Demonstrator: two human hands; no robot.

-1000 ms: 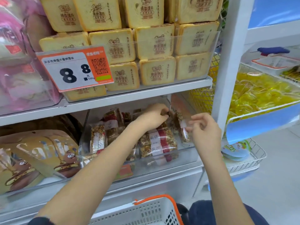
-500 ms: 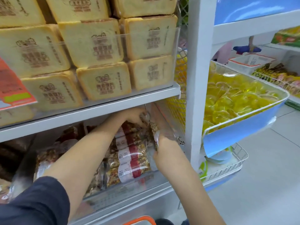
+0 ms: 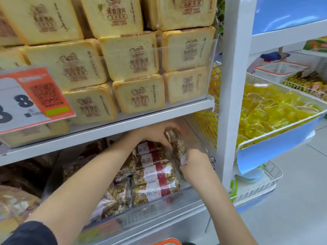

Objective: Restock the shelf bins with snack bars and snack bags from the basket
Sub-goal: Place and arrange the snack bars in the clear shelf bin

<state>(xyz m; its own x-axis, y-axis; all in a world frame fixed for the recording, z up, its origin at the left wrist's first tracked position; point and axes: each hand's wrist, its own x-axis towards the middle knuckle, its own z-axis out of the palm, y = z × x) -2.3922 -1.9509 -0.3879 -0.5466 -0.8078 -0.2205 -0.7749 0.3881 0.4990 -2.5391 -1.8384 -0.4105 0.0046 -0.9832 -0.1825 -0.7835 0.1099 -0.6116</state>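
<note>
Filling most of the view is a white shelf unit, its upper shelf crossing from 9 o'clock to 3 o'clock. On that shelf a clear bin is packed with stacked toast-slice packs, and an orange and white price tag hangs at 9 o'clock. At 3 o'clock, past the upright, a wire basket tray holds yellow wrapped sweets. Below the shelf, near the centre, sits the clear shelf bin with the task's goods: a row of snack bars in clear wrap with red and white labels lies side by side, filling the bin's right half, and more nut bars lie to their 9 o'clock. At 6 o'clock an orange basket rim just shows at the picture's edge. The left hand reaches deep into the bin under the shelf, its grip curled over the top end of one snack bar that stands nearly upright against the bin's right side. The right hand is just below it, at 5 o'clock from the left, its grip pinching the lower end of the same bar's wrapper. That bar touches the right ends of the lying row.
</note>
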